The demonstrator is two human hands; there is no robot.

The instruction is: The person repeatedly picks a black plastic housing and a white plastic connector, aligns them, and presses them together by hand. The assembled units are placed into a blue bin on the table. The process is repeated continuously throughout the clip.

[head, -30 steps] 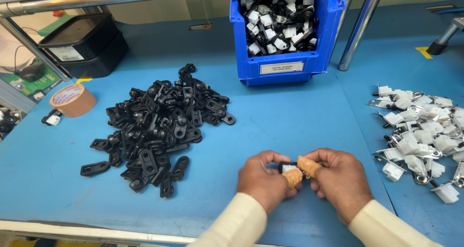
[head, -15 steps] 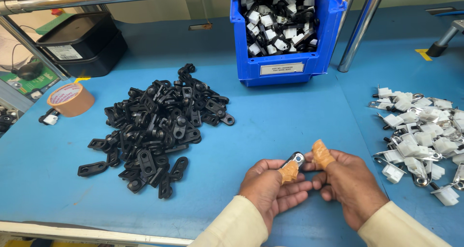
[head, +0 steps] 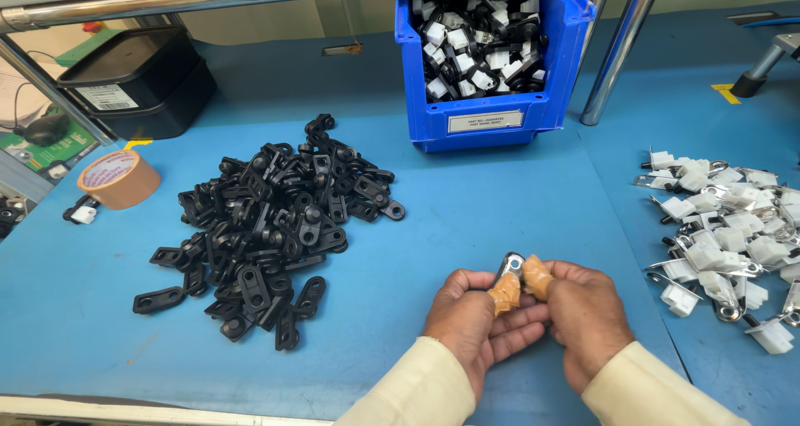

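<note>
Head view: I'm watching both hands, left hand [head: 477, 322] and right hand [head: 583, 313], pinching the small black-and-metal clip [head: 510, 266], now lifting it higher off the blue table [head: 467, 201], apparently pressed together.

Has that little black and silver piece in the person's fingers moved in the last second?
Yes. The small black and silver piece has risen slightly, away from the person, toward the blue plastic bin; a second ago it sat lower between both thumbs.

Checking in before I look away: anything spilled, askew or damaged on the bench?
Nothing looks damaged or spilled. The black parts and white parts lie in loose heaps on the blue bench, the blue bin stands upright. One oddity: both thumbs are wrapped in tan tape while the left hand and right hand pinch a small part.
</note>
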